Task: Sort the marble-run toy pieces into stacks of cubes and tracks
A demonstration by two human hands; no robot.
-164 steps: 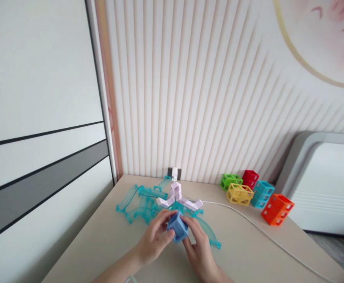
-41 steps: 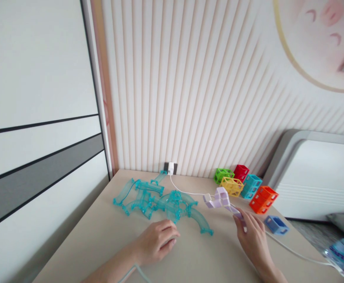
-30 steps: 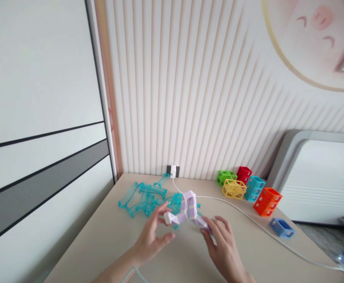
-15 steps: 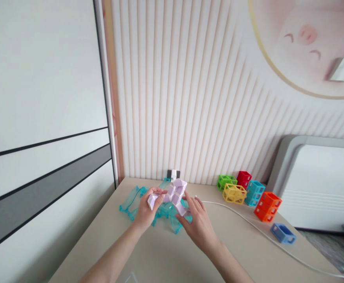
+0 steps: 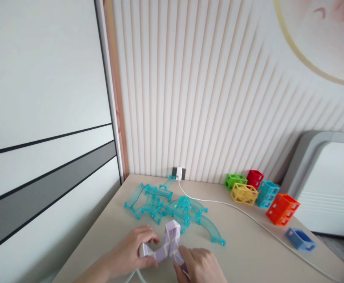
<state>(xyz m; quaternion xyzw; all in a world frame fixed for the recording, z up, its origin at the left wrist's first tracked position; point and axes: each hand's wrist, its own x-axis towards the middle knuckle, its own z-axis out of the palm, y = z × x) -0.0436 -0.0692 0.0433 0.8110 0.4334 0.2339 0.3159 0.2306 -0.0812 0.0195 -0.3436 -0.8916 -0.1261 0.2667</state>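
The lilac jointed toy spans crosswise between the hands, its loop pointing forward; left hand grips one end; right hand pinches the other, equally near.

Soft, fairly bright light is washing over the ribbed wall and desk, throwing just faint shadows. The wide lens is kinda stretching stuff near the edges, and the round wall picture is looking pretty blurry.
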